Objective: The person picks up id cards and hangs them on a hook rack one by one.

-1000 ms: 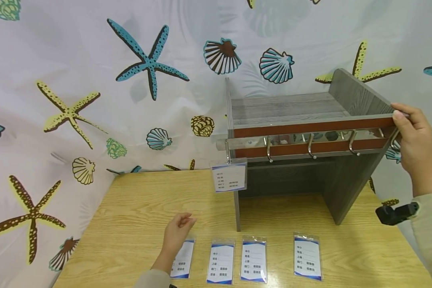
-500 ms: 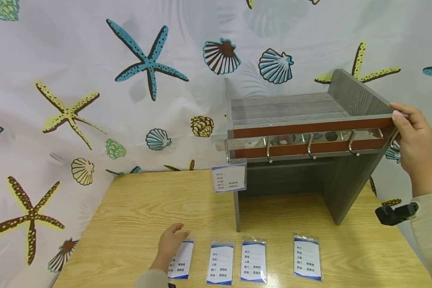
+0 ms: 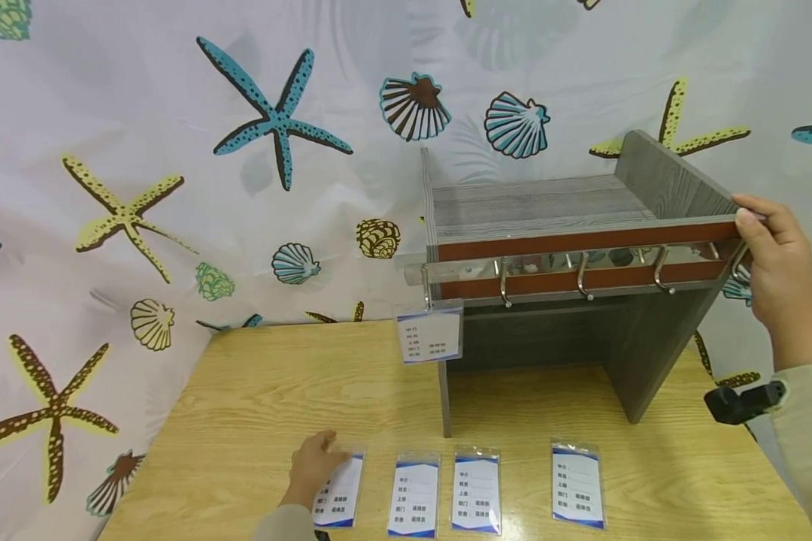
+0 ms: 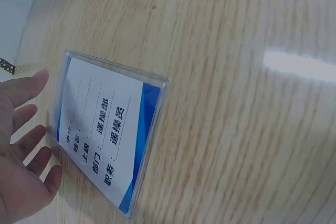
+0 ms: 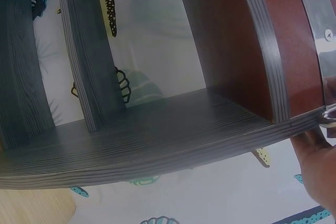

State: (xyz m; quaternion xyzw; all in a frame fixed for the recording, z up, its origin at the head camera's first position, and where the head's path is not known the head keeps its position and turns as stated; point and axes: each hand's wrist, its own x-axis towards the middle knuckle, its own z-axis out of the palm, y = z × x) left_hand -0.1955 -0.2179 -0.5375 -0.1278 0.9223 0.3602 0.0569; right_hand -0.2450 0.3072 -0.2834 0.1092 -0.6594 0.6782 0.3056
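Loosely, the left hand point(image 3: 311, 466) splays beside a sleeved card point(image 4: 102, 124); the right hand point(image 3: 783, 274) grips the shelf point(image 3: 537, 201).

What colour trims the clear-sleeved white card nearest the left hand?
Blue trim, clearest in left wrist view.

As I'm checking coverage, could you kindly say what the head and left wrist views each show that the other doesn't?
Head only: the right hand gripping the corner of the grey shelf, the hook rail and its hanging card.
Left wrist only: the whole print of the leftmost table card, partly covered by the left hand in the head view.
Both: that hand and card, the wooden table and, at least partly, the neighbouring card.
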